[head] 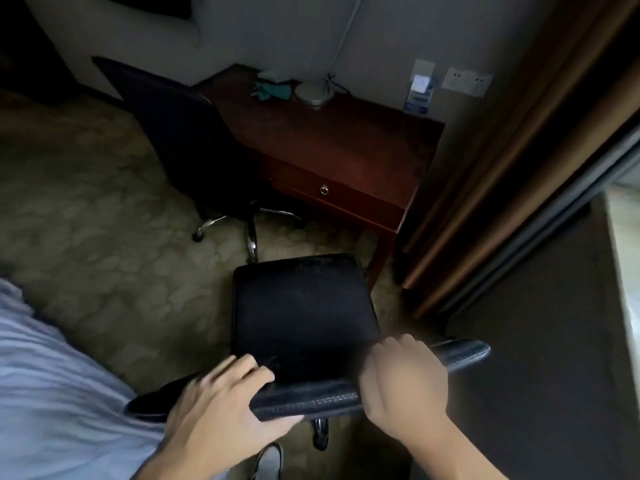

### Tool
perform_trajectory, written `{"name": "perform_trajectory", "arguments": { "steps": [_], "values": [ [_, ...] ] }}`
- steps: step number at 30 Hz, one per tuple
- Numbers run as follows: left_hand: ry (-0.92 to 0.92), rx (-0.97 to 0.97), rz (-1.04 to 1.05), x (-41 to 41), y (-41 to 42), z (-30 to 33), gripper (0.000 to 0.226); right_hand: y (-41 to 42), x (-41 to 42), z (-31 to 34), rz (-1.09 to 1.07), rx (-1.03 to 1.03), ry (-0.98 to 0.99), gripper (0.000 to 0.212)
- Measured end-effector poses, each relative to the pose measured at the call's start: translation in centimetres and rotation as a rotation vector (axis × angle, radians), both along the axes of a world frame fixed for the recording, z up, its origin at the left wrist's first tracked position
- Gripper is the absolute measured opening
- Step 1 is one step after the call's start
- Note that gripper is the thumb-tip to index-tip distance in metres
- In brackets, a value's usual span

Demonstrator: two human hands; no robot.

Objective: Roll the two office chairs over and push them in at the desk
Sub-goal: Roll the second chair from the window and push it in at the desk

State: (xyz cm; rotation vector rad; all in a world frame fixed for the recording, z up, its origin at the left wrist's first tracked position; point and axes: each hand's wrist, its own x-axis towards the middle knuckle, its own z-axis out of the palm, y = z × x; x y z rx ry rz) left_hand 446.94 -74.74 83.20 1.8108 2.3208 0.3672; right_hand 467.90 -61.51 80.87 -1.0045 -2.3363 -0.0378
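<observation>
The room is showing dim, with heavy vignetting darkening the corners at ten and two o'clock. Brighter daylight is glowing along the frame's edge at three o'clock. Motion blur is smearing the left hand (pixel 221 407), the right hand (pixel 405 382) and the striped sleeve (pixel 52 375) at eight o'clock. Wide-angle distortion is bending the curtain (pixel 512 161) at the edge. A faint sheen is lying on the desk (pixel 346 140) top.

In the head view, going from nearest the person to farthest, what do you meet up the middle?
Hands (left hand, right hand) on the near chair's backrest → its seat → desk drawer → round lamp base on the desk → wall sockets.
</observation>
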Motion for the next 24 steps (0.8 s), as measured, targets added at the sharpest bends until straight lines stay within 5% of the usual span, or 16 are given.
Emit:
{"name": "perform_trajectory", "arguments": {
  "steps": [13, 24],
  "values": [
    [0.068, 0.070, -0.026, -2.3, 5.4, 1.6, 0.053, 5.4, -2.5, -0.5, 0.069, 0.135, 0.114, 0.040],
    [0.080, 0.099, -0.132, -8.6, 15.3, 0.5, 0.056, 12.4, -7.2, -0.7, -0.117, 0.116, 0.065, 0.027]
  ]
}}
